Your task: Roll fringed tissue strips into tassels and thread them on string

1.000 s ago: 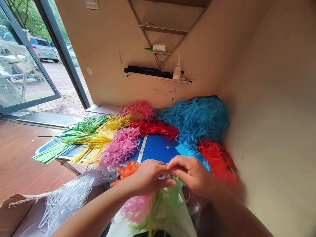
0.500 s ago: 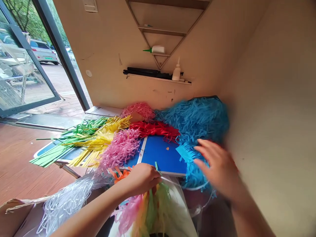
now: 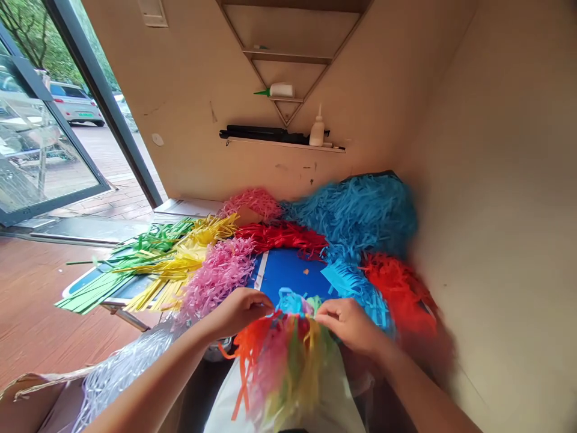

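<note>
Paper strip bundle (image 3: pixel 282 349): orange, pink, green and yellow, with a bit of light blue on top; held up at the near edge of the blue board (image 3: pixel 293 273), partly over it; top end pinched between both sets of fingertips, loose ends hanging down below the fingers.
Left hand (image 3: pixel 238 310): at the near left corner of the blue board; fingers closed tight on the left side of the bundle's top, with orange strips just under them.
Right hand (image 3: pixel 349 322): at the near right side of the blue board; fingers and thumb pinched shut on the right side of the bundle's top, with yellow and green strips just under them.
Gap between hands: small, filled by the bundle's top.
Blue board: flat, with paper piles all round.
Pink pile (image 3: pixel 219 273): touching the left edge of the blue board.
Yellow strips (image 3: pixel 180 261): left of the blue board, past the pink pile.
Green strips (image 3: pixel 135 249): left of the blue board, further off.
Red pile (image 3: pixel 283 234): along the far edge of the blue board.
Big blue pile (image 3: pixel 360 210): at the far right of the blue board, against the wall.
Second red pile (image 3: pixel 399 291): right of the blue board.
Clear strips (image 3: pixel 121 367): near and left of the blue board, under the left arm.
Glue bottle (image 3: pixel 317 127): on a wall shelf, high above the far edge of the blue board.
</note>
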`<move>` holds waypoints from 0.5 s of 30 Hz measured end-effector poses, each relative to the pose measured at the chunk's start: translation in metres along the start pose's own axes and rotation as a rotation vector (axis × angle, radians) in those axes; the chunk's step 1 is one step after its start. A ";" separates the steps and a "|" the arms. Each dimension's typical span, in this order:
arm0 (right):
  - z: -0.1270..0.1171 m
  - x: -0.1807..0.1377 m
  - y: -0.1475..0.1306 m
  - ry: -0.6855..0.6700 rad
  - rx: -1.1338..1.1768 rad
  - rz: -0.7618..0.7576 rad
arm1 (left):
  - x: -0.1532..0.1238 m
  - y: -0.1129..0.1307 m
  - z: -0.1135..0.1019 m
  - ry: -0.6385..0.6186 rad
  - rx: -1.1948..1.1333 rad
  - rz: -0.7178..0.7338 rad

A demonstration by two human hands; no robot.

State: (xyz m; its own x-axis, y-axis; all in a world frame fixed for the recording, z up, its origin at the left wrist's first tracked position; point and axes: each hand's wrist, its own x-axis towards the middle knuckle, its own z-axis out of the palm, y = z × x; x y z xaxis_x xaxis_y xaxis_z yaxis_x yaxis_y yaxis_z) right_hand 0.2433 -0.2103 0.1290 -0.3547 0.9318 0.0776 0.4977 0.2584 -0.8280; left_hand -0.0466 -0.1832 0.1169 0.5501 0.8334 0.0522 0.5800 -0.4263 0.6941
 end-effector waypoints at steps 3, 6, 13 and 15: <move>0.007 0.005 0.000 -0.005 0.197 0.061 | 0.013 0.005 -0.003 0.048 0.210 -0.067; 0.019 0.016 0.004 -0.003 0.624 0.288 | 0.030 0.024 -0.006 0.156 0.376 -0.144; 0.066 0.031 -0.006 0.156 1.181 0.288 | 0.035 0.072 0.041 0.308 0.619 -0.196; 0.069 0.031 -0.008 0.196 1.207 0.265 | 0.022 0.066 0.066 0.290 0.645 -0.112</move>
State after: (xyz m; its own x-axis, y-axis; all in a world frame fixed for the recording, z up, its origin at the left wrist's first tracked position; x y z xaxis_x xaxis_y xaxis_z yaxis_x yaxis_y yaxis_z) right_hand 0.1737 -0.2013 0.1002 -0.1796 0.9683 -0.1735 -0.5437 -0.2447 -0.8028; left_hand 0.0434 -0.2156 0.1165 0.3367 0.9059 0.2570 0.9125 -0.3812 0.1483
